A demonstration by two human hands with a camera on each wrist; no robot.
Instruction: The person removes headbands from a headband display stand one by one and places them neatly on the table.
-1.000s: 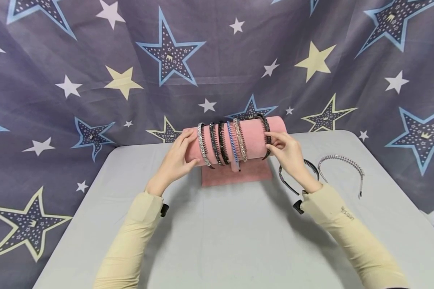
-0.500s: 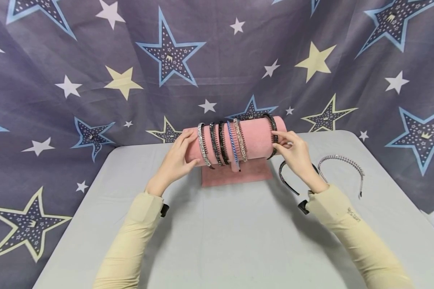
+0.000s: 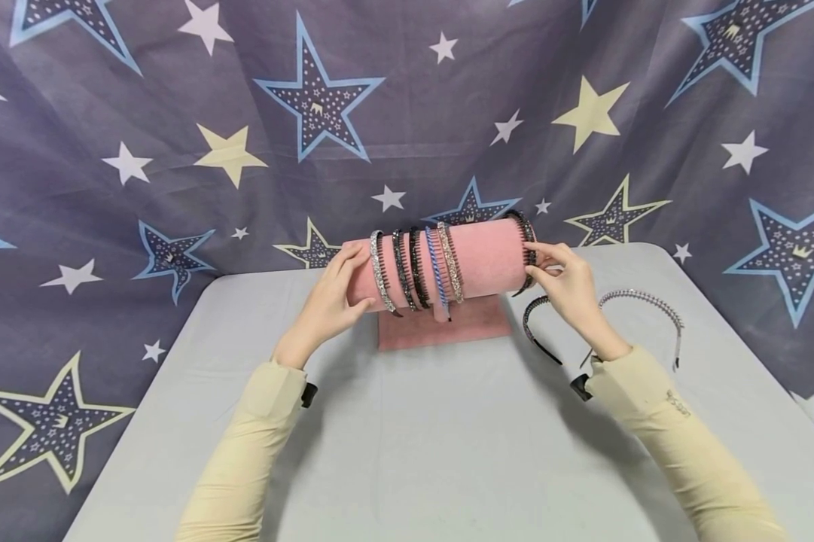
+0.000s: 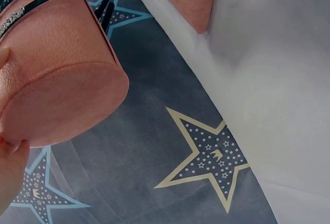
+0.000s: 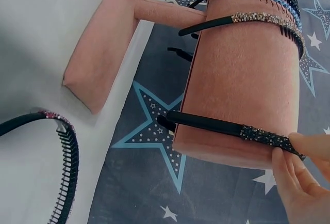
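Note:
A pink padded headband stand [image 3: 488, 260] has a horizontal roll on a flat base. My left hand [image 3: 328, 297] grips its left end, thumb below and fingers over the top. Around the roll's right end sits a black glittery headband [image 5: 216, 124], whose beaded part my right hand [image 3: 569, 290] pinches between thumb and fingers. Further left on the roll are a rose-gold glitter headband [image 3: 452, 267], a blue one [image 3: 437, 267], two black ones and a silver one [image 3: 379, 271]. A bare pink stretch separates the pinched headband from the rose-gold one.
On the grey-covered table [image 3: 447, 436], right of the stand, lie a dark headband [image 3: 534, 336] and a pale beaded headband [image 3: 650, 299]. My right forearm passes over part of them. A star-patterned curtain [image 3: 407, 90] hangs close behind the table.
My right hand has slid the black headband rightward along the roll to its right end. My left hand has stayed on the left end.

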